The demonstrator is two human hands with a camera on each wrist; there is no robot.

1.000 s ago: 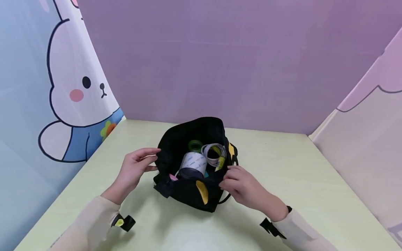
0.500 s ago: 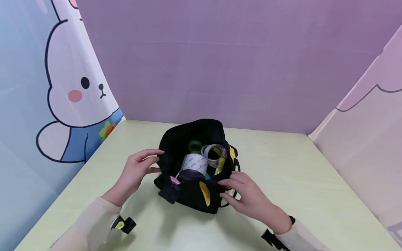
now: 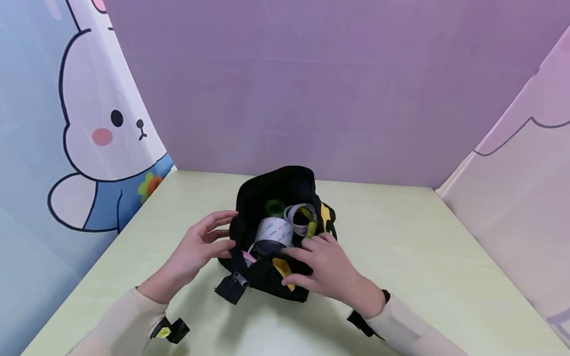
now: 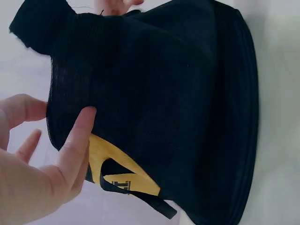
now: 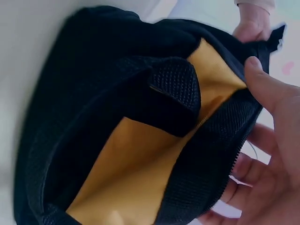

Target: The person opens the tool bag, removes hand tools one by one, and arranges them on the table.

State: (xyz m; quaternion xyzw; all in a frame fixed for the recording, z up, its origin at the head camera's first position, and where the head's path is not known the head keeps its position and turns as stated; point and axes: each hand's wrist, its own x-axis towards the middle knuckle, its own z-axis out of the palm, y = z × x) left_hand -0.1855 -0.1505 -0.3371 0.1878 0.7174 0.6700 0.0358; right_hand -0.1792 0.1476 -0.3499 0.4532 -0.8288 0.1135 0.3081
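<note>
A black zip bag (image 3: 294, 179) with yellow patches stands on the table, its mouth wide open. Inside lie a wide white-wrapped tape roll (image 3: 275, 231), a green tape roll (image 3: 274, 207), a white ring-shaped roll (image 3: 294, 213) and a yellow-green item (image 3: 311, 228). At the left rim my left hand (image 3: 202, 242) has the edge between thumb and fingers; the left wrist view shows a finger along the outer side. My right hand (image 3: 327, 267) pinches the front rim, thumb outside near a yellow patch (image 3: 283, 271). Its fingers are behind the zipper edge (image 5: 234, 164).
The pale table (image 3: 392, 247) extends around the bag. A purple backdrop (image 3: 338, 89) rises behind it, with a rabbit-print cloth (image 3: 89, 113) on the left and a pale pink cloth (image 3: 530, 198) on the right.
My right hand has moved left from the bag's right front corner to its front rim. My left hand has shifted slightly right, bringing the left rim inward. The zipper end tab now hangs lower.
</note>
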